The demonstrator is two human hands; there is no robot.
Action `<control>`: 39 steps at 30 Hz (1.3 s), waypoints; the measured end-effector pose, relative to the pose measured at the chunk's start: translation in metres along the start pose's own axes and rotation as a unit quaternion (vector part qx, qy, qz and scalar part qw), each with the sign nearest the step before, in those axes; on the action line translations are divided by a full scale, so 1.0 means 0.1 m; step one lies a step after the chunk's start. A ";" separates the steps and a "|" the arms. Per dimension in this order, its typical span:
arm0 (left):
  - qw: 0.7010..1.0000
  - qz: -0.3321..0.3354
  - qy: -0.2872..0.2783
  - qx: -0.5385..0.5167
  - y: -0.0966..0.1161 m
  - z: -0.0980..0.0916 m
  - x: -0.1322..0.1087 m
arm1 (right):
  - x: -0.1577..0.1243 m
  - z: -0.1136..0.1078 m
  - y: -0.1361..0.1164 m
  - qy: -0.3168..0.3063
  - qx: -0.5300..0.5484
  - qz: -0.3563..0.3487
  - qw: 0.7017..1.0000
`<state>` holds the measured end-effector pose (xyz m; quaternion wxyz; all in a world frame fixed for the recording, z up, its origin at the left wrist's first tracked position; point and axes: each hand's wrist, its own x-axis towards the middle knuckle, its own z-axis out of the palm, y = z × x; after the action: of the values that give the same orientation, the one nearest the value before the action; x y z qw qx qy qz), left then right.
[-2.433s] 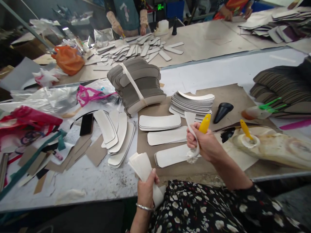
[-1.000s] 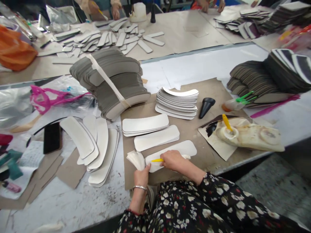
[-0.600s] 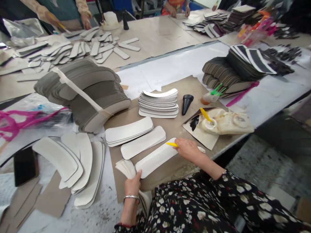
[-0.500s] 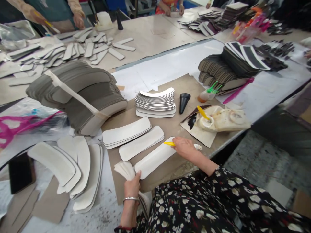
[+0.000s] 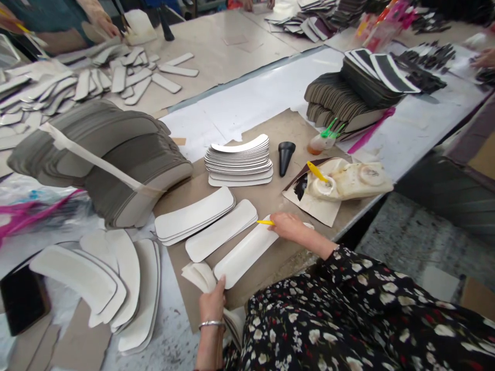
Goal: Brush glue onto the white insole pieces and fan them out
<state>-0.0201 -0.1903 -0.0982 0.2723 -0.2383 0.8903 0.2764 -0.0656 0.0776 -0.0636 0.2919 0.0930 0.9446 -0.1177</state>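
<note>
My right hand (image 5: 289, 226) is closed around a yellow-handled brush (image 5: 265, 222) and rests on the right end of a long white piece (image 5: 243, 252) lying on brown cardboard (image 5: 294, 123). My left hand (image 5: 213, 304), a bangle on its wrist, grips a bundle of white pieces (image 5: 199, 275) at the table's near edge, its thumb touching the long piece's left end. Two more stacks of white pieces (image 5: 195, 216) lie just beyond.
A glue pot with a second yellow brush (image 5: 320, 180) stands right of my hand, beside a black cone (image 5: 286, 154) and a curved white stack (image 5: 240, 159). Large grey bundles (image 5: 108, 154) sit left, dark stacks (image 5: 359, 93) right. Other people's hands (image 5: 100, 20) work at the far table.
My right hand came down from mid-air with the brush onto the near white piece and slid rightward along it. My left hand lowered the bundle beside that piece. The view swung right.
</note>
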 end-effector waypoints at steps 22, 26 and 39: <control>0.984 -0.107 -0.036 -0.139 0.09 -0.04 0.02 | 0.09 0.05 0.07 0.029 0.004 0.007 1.000; 0.986 -0.106 -0.047 -0.123 0.09 -0.04 0.03 | -0.02 0.04 0.15 0.090 0.004 0.029 0.996; 0.988 -0.086 -0.060 -0.113 0.02 -0.02 0.03 | -0.42 0.18 0.10 0.232 0.061 -0.031 0.970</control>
<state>-0.0245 -0.1906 -0.0979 0.3192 -0.3261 0.8116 0.3648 -0.0194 0.0780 -0.0560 0.0548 0.1061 0.9800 -0.1591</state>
